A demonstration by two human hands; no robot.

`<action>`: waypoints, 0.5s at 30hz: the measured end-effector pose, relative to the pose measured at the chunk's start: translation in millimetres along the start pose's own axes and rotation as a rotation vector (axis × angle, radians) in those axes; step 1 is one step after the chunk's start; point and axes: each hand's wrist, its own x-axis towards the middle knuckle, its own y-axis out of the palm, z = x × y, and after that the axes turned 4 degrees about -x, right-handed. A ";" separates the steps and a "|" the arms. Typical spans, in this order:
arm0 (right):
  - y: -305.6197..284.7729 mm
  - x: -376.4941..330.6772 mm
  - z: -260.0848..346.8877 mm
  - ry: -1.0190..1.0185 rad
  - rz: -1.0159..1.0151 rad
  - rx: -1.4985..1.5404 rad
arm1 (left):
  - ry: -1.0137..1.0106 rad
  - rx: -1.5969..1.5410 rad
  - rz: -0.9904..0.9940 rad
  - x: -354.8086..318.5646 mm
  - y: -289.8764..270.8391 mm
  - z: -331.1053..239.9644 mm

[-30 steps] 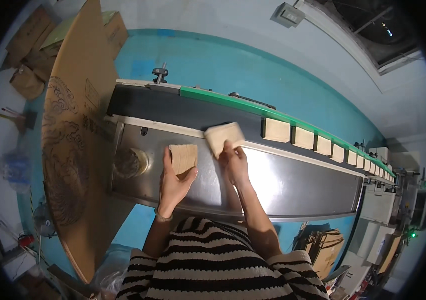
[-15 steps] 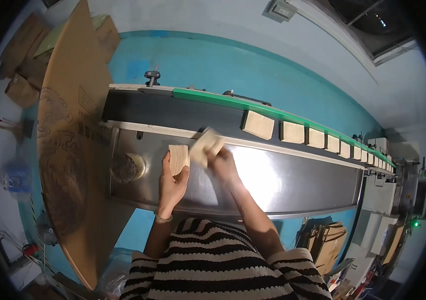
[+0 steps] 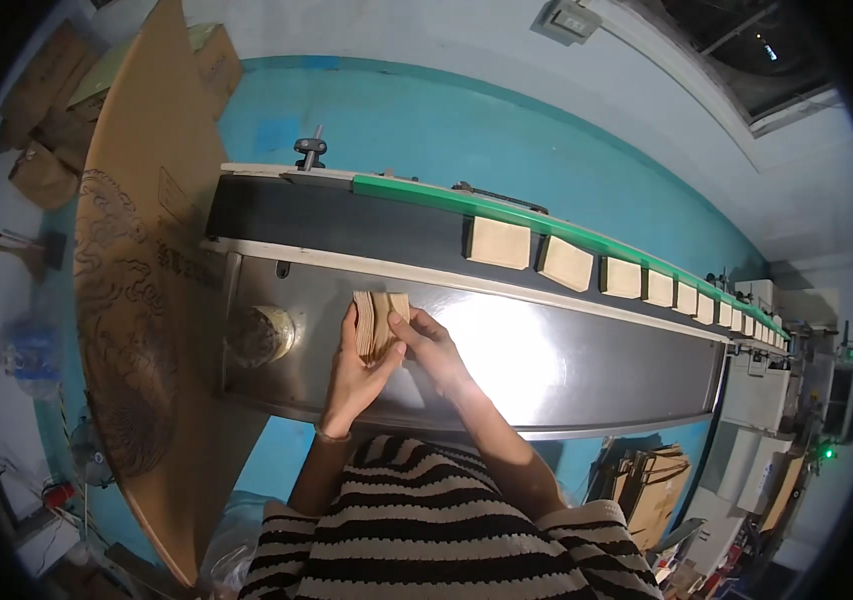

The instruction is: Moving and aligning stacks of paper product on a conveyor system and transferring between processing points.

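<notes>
My left hand [image 3: 352, 380] grips a stack of folded beige paper [image 3: 365, 325] from its left side, held upright above the steel tray. Thumb and fingers of my right hand [image 3: 429, 352] close on the right part of the same stack, where a gap runs down between the layers. Whether the two parts are fully separate I cannot tell. Beyond the hands, similar beige paper stacks [image 3: 499, 244] lie in a row on the dark conveyor belt [image 3: 347, 216], running away to the right. One of them [image 3: 565, 262] sits tilted.
A green guide rail [image 3: 427, 197] edges the belt's far side. Below my hands is a shiny steel tray [image 3: 487, 385], with a round roll-like object [image 3: 259, 335] at its left. A tall cardboard sheet [image 3: 142, 300] stands left; flattened cartons [image 3: 647, 488] lean at the lower right.
My right hand, blurred with a beige paper stack before, is now at the left hand's stack. The belt row has shifted right, and another stack lies at its left end.
</notes>
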 end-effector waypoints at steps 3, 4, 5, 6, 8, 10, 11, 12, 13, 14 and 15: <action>-3.1 6.5 -1.2 0.030 0.018 -0.032 | -0.011 -0.074 -0.011 3.0 -2.2 1.7; -6.4 8.6 0.1 0.030 0.018 -0.033 | -0.005 -0.100 -0.041 4.3 -2.6 1.3; -11.8 11.4 1.9 -0.031 0.016 -0.265 | -0.005 -0.101 -0.041 5.8 -4.5 0.4; -16.9 15.4 3.3 -0.092 0.014 -0.497 | -0.074 -0.127 -0.040 7.3 -7.0 -1.0; -26.7 31.1 8.3 -0.205 -0.116 -0.261 | -0.141 -0.154 -0.032 9.4 -6.5 -3.4; -34.9 48.0 19.9 -0.265 -0.334 0.007 | -0.192 -0.109 -0.033 10.0 -5.5 -3.7; -33.9 44.9 19.2 -0.256 -0.334 -0.014 | -0.188 -0.108 -0.034 10.1 -5.6 3.4; -30.1 37.7 14.2 -0.185 -0.251 -0.133 | -0.106 0.021 -0.024 9.1 -5.8 15.5; -18.1 28.3 14.3 -0.111 -0.163 -0.253 | -0.026 0.152 -0.019 9.4 -7.5 22.7; 2.0 12.9 30.3 -0.093 -0.114 -0.410 | 0.001 0.218 0.011 11.9 -7.4 20.1; 7.5 17.7 18.2 -0.157 -0.051 -0.411 | 0.027 0.284 0.040 13.2 -8.5 16.4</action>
